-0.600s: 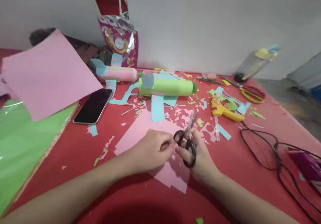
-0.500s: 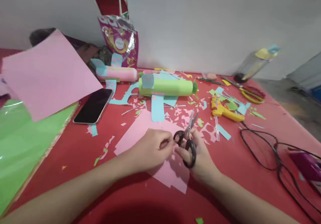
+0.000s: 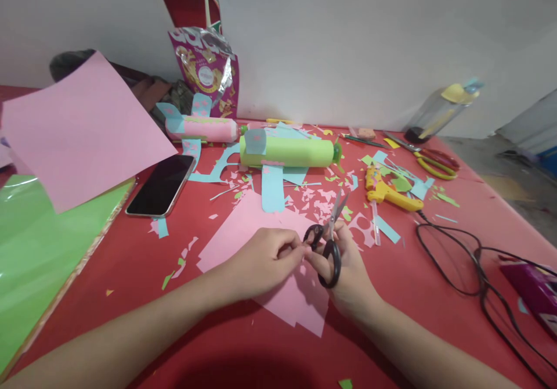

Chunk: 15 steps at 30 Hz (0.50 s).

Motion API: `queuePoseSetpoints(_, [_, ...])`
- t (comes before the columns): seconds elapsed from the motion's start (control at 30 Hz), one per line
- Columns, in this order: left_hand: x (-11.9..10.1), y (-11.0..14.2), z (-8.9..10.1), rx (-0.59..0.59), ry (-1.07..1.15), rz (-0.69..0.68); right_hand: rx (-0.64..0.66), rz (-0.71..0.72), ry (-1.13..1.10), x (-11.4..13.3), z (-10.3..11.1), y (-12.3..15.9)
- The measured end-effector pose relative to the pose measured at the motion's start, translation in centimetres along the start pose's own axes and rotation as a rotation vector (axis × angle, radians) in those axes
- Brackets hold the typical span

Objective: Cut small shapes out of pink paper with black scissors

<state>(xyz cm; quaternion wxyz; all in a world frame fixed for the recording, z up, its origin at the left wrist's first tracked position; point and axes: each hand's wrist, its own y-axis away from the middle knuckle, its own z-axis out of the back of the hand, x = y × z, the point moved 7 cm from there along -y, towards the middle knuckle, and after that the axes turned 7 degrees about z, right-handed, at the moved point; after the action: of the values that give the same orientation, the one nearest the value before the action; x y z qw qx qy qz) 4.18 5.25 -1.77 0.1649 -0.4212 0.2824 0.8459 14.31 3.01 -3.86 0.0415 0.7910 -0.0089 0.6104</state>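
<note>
Over a pink paper sheet [image 3: 304, 313] on the red table, my two hands meet with fingertips touching. My left hand [image 3: 265, 261] is closed in a pinch; what sits between its fingers is too small to make out, though a speck of pink shows there. Black-handled scissors [image 3: 331, 261] rest in my right hand [image 3: 352, 278], blades pointing up and slightly parted. Its thumb and finger press against the left fingertips. Just beyond lies a green paper-wrapped bottle [image 3: 300, 152] with blue paper fins [image 3: 272, 188]. Pink paper scraps [image 3: 324, 197] are scattered around it.
Left are a phone [image 3: 163, 186], a large pink sheet [image 3: 87, 133] and a green packet [image 3: 43, 261]. A pink-wrapped bottle [image 3: 213, 129] lies behind, near a snack bag [image 3: 206, 72]. On the right are a yellow glue gun [image 3: 391, 196], its cable [image 3: 456, 284], larger scissors [image 3: 435, 162] and a clear bottle [image 3: 435, 113].
Both hands remain together above the pink sheet. The scissors have shifted very slightly to the right along with the fingertips; the other objects stay in place.
</note>
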Motion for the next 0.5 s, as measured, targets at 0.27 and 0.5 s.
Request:
queuePoseSetpoints(0.27, [-0.07, -0.08, -0.06, -0.022, -0.003, -0.002, -0.011, 0.006, -0.008, 0.01, 0.25, 0.01])
queuePoseSetpoints(0.5, [0.00, 0.01, -0.22, -0.006, 0.006, -0.018, -0.059, -0.015, -0.018, 0.06, 0.35, -0.04])
